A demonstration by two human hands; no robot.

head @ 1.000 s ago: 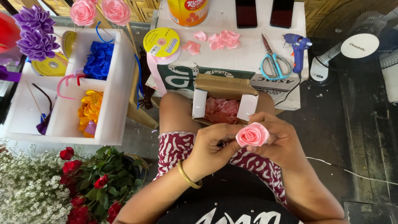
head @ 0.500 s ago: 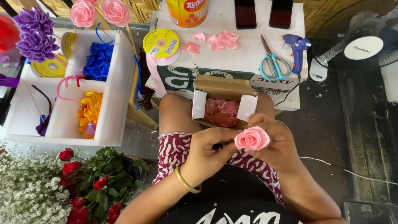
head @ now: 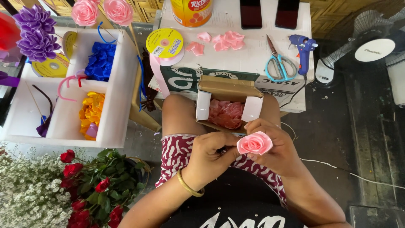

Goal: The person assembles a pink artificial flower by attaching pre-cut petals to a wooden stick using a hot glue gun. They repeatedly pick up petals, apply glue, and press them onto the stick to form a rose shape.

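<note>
Pink satin rose (head: 254, 143) was sitting between my two hands over my lap, just in front of the little cardboard box (head: 228, 107) of loose pink petals. Compared with a second before, it had barely shifted, maybe dropped a touch lower and closer to me, and the bloom looked the same round shape. My right hand (head: 274, 147) was cupped around and under it, fingers curled on the flower. My left hand (head: 206, 158) was pinched up against its base from the side, though I couldn't tell what was between those fingertips. So I'd say I was just pressing the last wrap down, not adding anything new. Scissors (head: 278, 65) and the blue glue gun (head: 303, 48) stayed put on the white table (head: 253, 55), untouched.
</note>
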